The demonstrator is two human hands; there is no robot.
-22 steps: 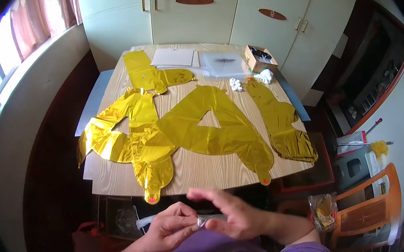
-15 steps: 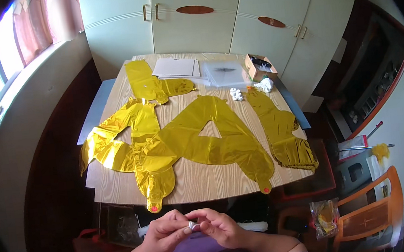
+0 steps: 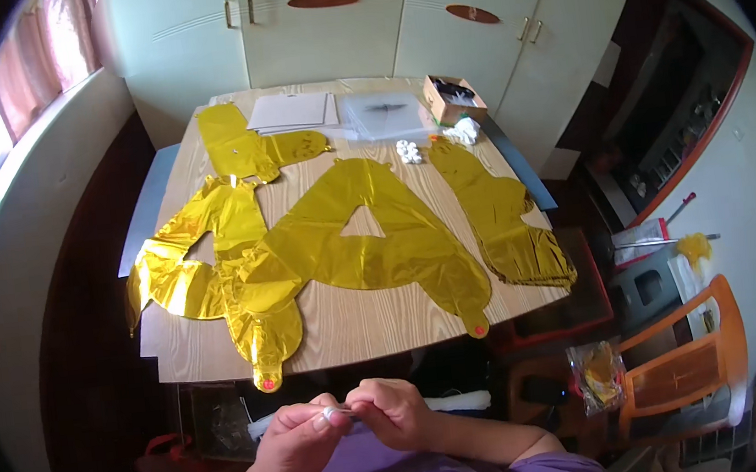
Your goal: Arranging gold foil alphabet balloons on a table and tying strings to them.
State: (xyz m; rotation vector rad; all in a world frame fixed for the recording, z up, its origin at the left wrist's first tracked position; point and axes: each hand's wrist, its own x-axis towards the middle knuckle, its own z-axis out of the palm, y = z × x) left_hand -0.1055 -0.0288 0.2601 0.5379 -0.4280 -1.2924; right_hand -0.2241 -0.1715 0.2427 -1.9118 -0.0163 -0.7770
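Close to my body, below the table's front edge, my left hand (image 3: pixel 294 440) and my right hand (image 3: pixel 401 415) meet with fingertips pinched. Between them is a small white piece (image 3: pixel 331 413), mostly covered by the fingers, so its kind is unclear. On the table, nearest the hands, lie flat gold foil letter balloons: an A-shaped balloon (image 3: pixel 344 264) in the middle, and a crumpled balloon (image 3: pixel 185 284) overlapping it at left. Red dots mark the lower tips of the A-shaped balloon and the left one. Both hands are apart from the balloons.
Another gold balloon (image 3: pixel 235 150) lies at the back left, and a folded balloon (image 3: pixel 510 222) at right. Paper sheets (image 3: pixel 291 110), a clear plastic sheet (image 3: pixel 384 117), white clumps (image 3: pixel 409 151) and an open box (image 3: pixel 456 99) stand behind. A wooden chair (image 3: pixel 687 369) is at right.
Both hands have shifted slightly, and my right fingers have curled in more tightly. The white piece now shows less between the fingertips. The whole view has moved a little; the balloons lie as before.
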